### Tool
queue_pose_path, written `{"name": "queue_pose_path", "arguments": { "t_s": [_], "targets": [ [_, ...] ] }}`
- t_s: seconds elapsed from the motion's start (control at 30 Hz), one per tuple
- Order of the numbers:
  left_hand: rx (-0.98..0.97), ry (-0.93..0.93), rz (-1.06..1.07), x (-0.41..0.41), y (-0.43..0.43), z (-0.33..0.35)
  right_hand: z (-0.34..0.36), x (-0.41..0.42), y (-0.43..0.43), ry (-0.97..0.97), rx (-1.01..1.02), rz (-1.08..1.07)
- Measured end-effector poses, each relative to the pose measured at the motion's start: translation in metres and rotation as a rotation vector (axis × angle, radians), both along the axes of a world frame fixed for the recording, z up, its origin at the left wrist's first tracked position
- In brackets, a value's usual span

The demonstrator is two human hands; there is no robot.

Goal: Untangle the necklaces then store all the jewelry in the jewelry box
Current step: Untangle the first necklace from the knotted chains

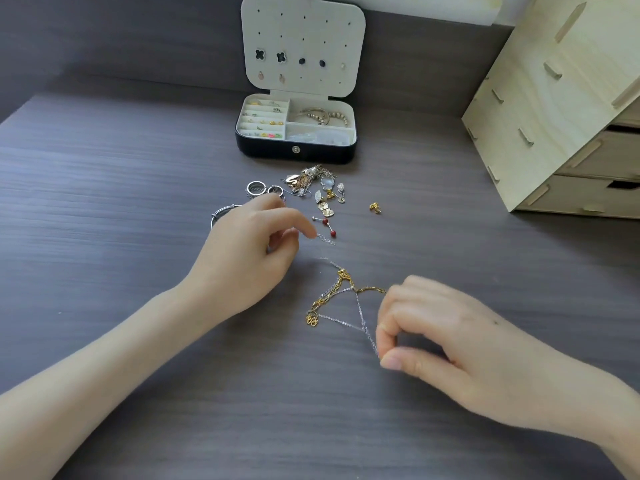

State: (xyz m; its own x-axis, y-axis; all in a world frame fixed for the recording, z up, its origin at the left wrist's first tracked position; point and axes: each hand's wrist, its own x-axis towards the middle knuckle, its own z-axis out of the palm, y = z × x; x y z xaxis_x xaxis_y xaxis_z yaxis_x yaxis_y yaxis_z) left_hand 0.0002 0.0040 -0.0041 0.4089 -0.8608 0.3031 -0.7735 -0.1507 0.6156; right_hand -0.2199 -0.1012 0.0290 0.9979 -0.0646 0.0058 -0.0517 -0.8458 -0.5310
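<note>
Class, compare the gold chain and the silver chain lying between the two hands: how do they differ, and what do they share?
The gold chain is yellow with chunkier links; the silver chain is pale and very fine. The silver chain runs taut to a pinch of the right hand, while the gold chain sits bunched up. Both are tangled together.

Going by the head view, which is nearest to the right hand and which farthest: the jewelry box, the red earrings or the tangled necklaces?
1. Tangled necklaces, pinched by the right hand.
2. Red earrings, mid-table, to its left.
3. Jewelry box, at the back.
</note>
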Motion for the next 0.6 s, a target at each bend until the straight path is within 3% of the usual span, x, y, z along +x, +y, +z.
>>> {"name": "queue_pose_path", "arguments": {
  "t_s": [0.17, 0.33, 0.43, 0.6],
  "targets": [
    [0.022, -0.027, 0.028, -0.002, 0.012, 0.002, -0.004, -0.004, 0.004, 0.179, 0.111, 0.087],
    [0.043, -0.079, 0.051, -0.001, 0.021, -0.001, -0.005, 0.002, -0.004, -0.009, 0.029, -0.117],
    [0.006, -0.235, 0.072, -0.004, 0.026, 0.0, -0.012, 0.008, -0.008, -0.11, -0.115, -0.281],
    [-0.053, -0.372, -0.245, -0.019, 0.038, 0.004, -0.02, 0.017, -0.005, -0.159, -0.133, -0.358]
  ]
}}
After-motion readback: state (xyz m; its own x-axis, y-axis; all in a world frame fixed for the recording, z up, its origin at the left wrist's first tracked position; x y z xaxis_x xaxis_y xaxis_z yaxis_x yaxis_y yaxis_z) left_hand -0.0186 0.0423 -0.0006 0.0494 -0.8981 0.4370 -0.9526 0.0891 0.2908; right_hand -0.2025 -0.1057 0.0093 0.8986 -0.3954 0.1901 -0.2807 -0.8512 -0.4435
